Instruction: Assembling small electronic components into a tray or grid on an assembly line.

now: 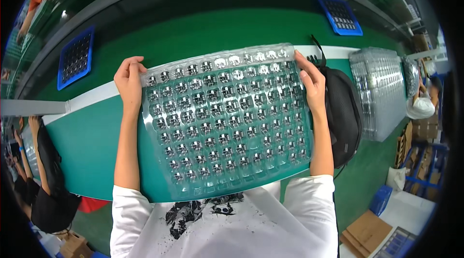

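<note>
A large clear plastic blister tray (227, 118) with rows of small dark and silver parts in its pockets spans the space before me. My left hand (129, 81) grips its far left corner, fingers curled at the edge. At the far right corner my right hand (311, 81) holds the same tray, thumb and fingers at the rim. Some pockets along the near edge hold no part. The tray lies over the green tabletop (92, 147); whether it rests there or is lifted slightly, I cannot tell.
Blue trays of dark parts sit on the green belt beyond, one left (76, 58) and one right (340, 15). A black backpack (340, 113) stands right of my arm, beside a tall stack of clear trays (379, 93). Co-workers (48, 180) are at the left; cardboard (369, 229) lies lower right.
</note>
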The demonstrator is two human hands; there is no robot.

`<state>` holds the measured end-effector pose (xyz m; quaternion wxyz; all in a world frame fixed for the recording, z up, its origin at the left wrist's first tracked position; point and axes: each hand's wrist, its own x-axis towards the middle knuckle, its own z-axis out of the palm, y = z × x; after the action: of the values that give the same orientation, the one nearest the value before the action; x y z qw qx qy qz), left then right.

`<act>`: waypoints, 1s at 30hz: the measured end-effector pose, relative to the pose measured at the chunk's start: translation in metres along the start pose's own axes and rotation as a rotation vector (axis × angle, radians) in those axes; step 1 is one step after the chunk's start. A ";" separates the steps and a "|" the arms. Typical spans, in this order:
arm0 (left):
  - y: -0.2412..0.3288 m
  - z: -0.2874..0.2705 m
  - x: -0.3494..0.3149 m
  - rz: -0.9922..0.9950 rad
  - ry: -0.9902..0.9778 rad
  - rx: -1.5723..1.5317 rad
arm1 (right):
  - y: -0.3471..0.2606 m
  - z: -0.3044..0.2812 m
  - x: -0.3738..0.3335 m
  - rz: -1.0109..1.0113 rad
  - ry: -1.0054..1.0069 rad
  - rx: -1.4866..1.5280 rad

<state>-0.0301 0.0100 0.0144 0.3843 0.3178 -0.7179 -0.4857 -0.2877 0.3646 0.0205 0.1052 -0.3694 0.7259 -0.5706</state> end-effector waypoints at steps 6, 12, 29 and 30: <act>-0.012 -0.008 -0.001 0.006 -0.039 0.010 | 0.007 0.006 -0.001 0.001 0.004 0.039; -0.011 -0.008 0.005 -0.005 -0.047 0.052 | 0.008 0.002 -0.004 -0.001 0.041 0.040; -0.066 -0.042 0.007 -0.030 -0.029 -0.009 | 0.007 0.010 0.000 -0.057 0.072 -0.034; -0.066 -0.039 0.007 -0.043 -0.033 0.013 | 0.008 0.009 -0.001 -0.063 0.082 -0.014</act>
<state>0.0051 -0.0351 -0.0365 0.3597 0.3274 -0.7205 -0.4943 -0.2854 0.3588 0.0099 0.0547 -0.3690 0.7216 -0.5832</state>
